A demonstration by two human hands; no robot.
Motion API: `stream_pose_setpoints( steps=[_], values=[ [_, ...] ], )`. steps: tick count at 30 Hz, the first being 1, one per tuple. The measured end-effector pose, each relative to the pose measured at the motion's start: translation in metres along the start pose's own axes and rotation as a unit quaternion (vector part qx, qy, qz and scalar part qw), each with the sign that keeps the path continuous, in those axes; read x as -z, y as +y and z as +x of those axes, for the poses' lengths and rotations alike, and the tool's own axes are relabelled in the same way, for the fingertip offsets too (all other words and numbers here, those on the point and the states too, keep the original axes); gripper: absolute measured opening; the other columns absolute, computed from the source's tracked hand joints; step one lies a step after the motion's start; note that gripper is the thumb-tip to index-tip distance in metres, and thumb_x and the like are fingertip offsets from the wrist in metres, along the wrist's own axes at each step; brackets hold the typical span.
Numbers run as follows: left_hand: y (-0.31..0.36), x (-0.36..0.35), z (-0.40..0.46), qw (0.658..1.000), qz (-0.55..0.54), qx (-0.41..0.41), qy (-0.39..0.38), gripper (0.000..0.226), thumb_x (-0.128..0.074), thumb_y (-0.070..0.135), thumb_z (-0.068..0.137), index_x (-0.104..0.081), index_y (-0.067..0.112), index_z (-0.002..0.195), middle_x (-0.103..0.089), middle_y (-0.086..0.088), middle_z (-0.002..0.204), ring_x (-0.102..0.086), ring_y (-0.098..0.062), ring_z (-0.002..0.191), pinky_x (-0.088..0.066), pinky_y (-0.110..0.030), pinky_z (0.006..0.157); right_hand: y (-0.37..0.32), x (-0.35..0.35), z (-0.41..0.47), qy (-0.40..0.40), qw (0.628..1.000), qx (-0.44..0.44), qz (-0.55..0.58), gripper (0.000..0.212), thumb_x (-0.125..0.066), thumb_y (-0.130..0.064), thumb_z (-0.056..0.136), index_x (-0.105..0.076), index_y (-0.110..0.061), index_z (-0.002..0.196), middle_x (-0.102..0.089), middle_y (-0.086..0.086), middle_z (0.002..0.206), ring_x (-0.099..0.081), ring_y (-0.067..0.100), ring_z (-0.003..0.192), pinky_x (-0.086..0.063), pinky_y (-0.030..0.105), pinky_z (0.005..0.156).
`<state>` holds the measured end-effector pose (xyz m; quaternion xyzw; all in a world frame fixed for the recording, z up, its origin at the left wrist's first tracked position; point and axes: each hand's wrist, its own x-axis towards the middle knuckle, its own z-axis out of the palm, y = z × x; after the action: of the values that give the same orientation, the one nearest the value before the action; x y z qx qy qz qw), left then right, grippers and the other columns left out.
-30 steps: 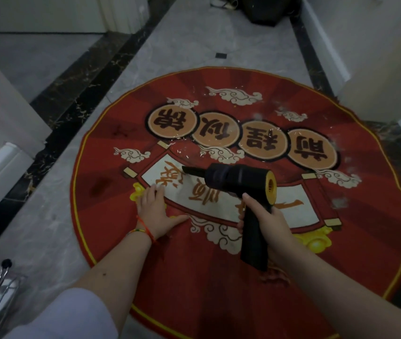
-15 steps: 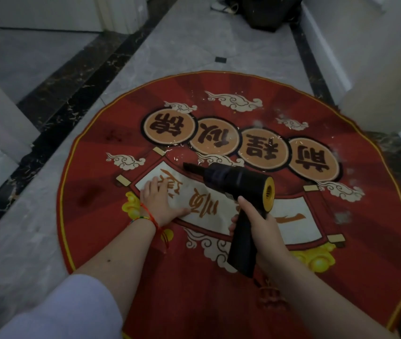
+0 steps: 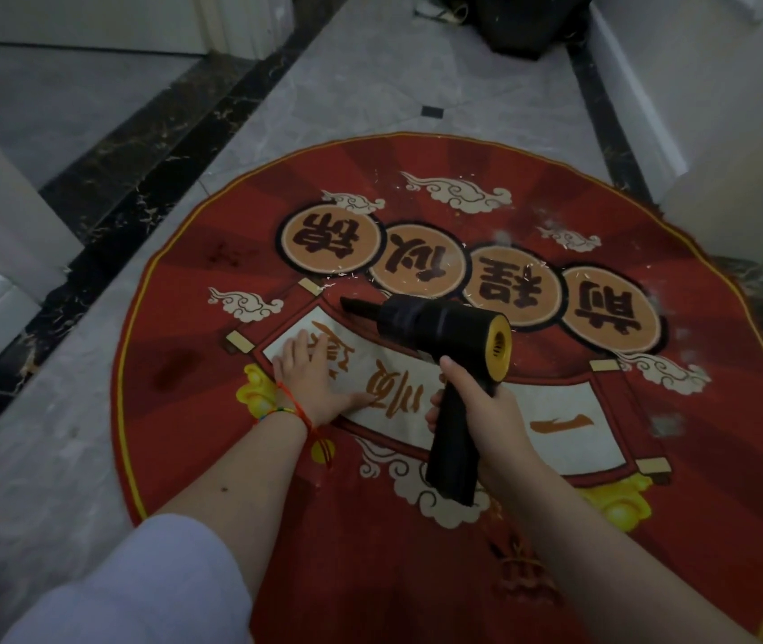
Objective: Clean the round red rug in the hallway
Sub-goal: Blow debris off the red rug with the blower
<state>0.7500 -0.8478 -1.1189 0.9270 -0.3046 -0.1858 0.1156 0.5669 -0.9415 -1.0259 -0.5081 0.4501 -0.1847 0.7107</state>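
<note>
A dark marble border (image 3: 137, 188) runs along the grey floor at the left. The round red rug (image 3: 230, 457) lies flat on the hallway floor, flecked with pale bits. The left hand (image 3: 312, 381) presses flat on the rug's white scroll panel, fingers straight. Right of it, the right hand (image 3: 481, 411) grips the handle of a black handheld vacuum (image 3: 440, 330), nozzle pointing left just above the rug
</note>
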Motion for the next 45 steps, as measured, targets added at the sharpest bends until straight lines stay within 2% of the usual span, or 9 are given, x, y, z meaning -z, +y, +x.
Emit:
stream_pose_setpoints(
  steps=[7,11,17,20,24,28,31,38,45],
  values=[
    [-0.004,0.002,0.006,1.0,-0.007,-0.01,0.003,0.118,-0.062,0.077,0.063,-0.008,0.02,0.152,0.002,-0.008,0.159,0.005,-0.028,0.146,-0.001,-0.046,0.118,0.002,-0.01,0.013,0.005,0.999,-0.03,0.025,0.03,-0.069,-0.034,0.084,-0.063,-0.006,0.09,-0.062,0.009,0.066,-0.063,0.022,0.058,-0.053,0.034,0.059],
    [-0.006,0.0,0.013,1.0,-0.003,-0.01,-0.002,0.124,-0.062,0.078,0.061,-0.005,0.018,0.152,0.003,-0.01,0.159,0.006,-0.028,0.146,-0.001,-0.047,0.118,-0.001,-0.024,0.027,0.023,0.998,-0.048,0.043,0.057,-0.077,-0.047,0.069,-0.062,-0.01,0.11,-0.067,0.013,0.089,-0.067,0.03,0.082,-0.057,0.043,0.075],
    [-0.007,0.0,0.015,1.0,-0.014,-0.007,-0.005,0.128,-0.064,0.08,0.057,-0.003,0.019,0.152,0.004,-0.01,0.159,0.008,-0.027,0.146,0.0,-0.046,0.118,-0.004,-0.034,0.029,0.013,0.994,-0.067,0.087,0.037,-0.071,-0.034,0.082,-0.063,-0.006,0.103,-0.063,0.009,0.067,-0.063,0.024,0.062,-0.052,0.035,0.062],
    [-0.008,0.0,0.015,1.0,-0.01,-0.012,-0.008,0.129,-0.062,0.081,0.056,-0.003,0.019,0.152,0.005,-0.01,0.159,0.008,-0.027,0.146,-0.001,-0.048,0.118,-0.001,-0.028,0.028,-0.004,0.999,-0.033,0.024,0.033,-0.072,-0.037,0.081,-0.064,-0.011,0.1,-0.065,0.009,0.07,-0.065,0.026,0.066,-0.055,0.041,0.069],
    [-0.008,0.0,0.013,1.0,-0.019,-0.012,-0.008,0.125,-0.065,0.078,0.058,-0.004,0.021,0.152,0.006,-0.008,0.159,0.009,-0.027,0.146,0.0,-0.047,0.118,-0.002,-0.023,0.029,-0.004,0.985,0.102,-0.139,0.029,-0.072,-0.04,0.079,-0.065,-0.014,0.092,-0.069,0.008,0.078,-0.068,0.026,0.076,-0.057,0.047,0.075],
    [-0.007,0.0,0.014,1.0,-0.004,-0.005,-0.007,0.123,-0.066,0.076,0.061,-0.004,0.021,0.152,0.007,-0.008,0.159,0.01,-0.027,0.146,0.001,-0.046,0.118,0.002,-0.014,0.026,-0.022,0.934,0.223,-0.277,0.017,-0.072,-0.029,0.081,-0.059,-0.021,0.088,-0.066,-0.002,0.071,-0.065,0.012,0.066,-0.051,0.025,0.058],
    [-0.007,-0.002,0.016,1.0,0.009,-0.003,0.004,0.124,-0.064,0.078,0.059,-0.005,0.021,0.152,0.005,-0.009,0.159,0.007,-0.028,0.146,-0.002,-0.047,0.118,0.003,-0.015,0.03,-0.045,0.903,0.272,-0.329,0.023,-0.074,-0.025,0.079,-0.057,-0.024,0.095,-0.064,-0.012,0.078,-0.062,0.001,0.072,-0.044,0.011,0.06],
    [-0.01,-0.004,0.018,1.0,0.002,-0.011,0.008,0.121,-0.067,0.075,0.06,-0.008,0.02,0.152,0.001,-0.011,0.159,0.005,-0.029,0.146,-0.003,-0.047,0.118,0.012,0.004,0.038,-0.097,0.819,0.325,-0.463,0.041,-0.076,-0.025,0.075,-0.057,-0.015,0.109,-0.067,-0.001,0.095,-0.064,0.017,0.088,-0.054,0.037,0.07],
    [-0.009,-0.005,0.016,0.999,-0.011,-0.01,0.028,0.12,-0.07,0.07,0.061,-0.01,0.02,0.151,-0.001,-0.011,0.159,0.003,-0.028,0.146,-0.004,-0.045,0.118,0.024,-0.002,0.04,-0.096,0.845,0.313,-0.422,0.035,-0.078,-0.019,0.074,-0.054,-0.024,0.099,-0.062,-0.011,0.088,-0.061,0.008,0.083,-0.047,0.019,0.066]
  ],
)
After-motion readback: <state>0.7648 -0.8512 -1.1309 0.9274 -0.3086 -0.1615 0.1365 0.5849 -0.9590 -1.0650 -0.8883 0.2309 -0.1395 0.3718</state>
